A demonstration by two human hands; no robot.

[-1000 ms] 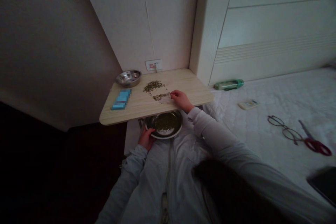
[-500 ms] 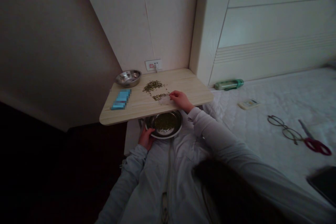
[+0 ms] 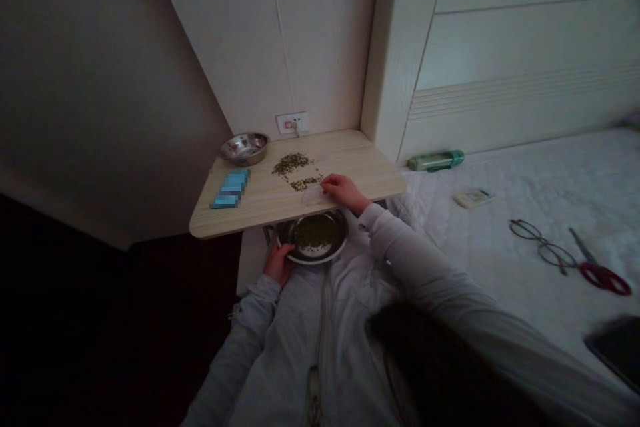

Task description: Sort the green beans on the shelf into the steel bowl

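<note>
With my left hand (image 3: 279,264) I grip the near-left rim of a metal bowl (image 3: 330,255), held at my lap under the table's front edge. Small green beans or seeds (image 3: 317,231) lie in it. My right hand (image 3: 344,190) is pinched over the wooden table (image 3: 365,160), its fingers closed on a thin clear plastic piece (image 3: 313,195), whose exact kind I cannot make out. Just beyond that piece lies a small line of green grains (image 3: 304,184). A larger loose pile of green grains (image 3: 291,163) is spread farther back.
A second metal bowl (image 3: 245,149) stands at the table's back left, behind a blurred blue item (image 3: 231,189). On the bed to the right lie a green bottle (image 3: 436,161), a small pale packet (image 3: 474,197), glasses (image 3: 543,245), red-handled scissors (image 3: 604,277) and a dark phone-like object (image 3: 617,347).
My right hand has shifted very slightly left, and the clear piece has drawn a little nearer the table's front edge, away from the grains. My left hand and the bowl stay put.
</note>
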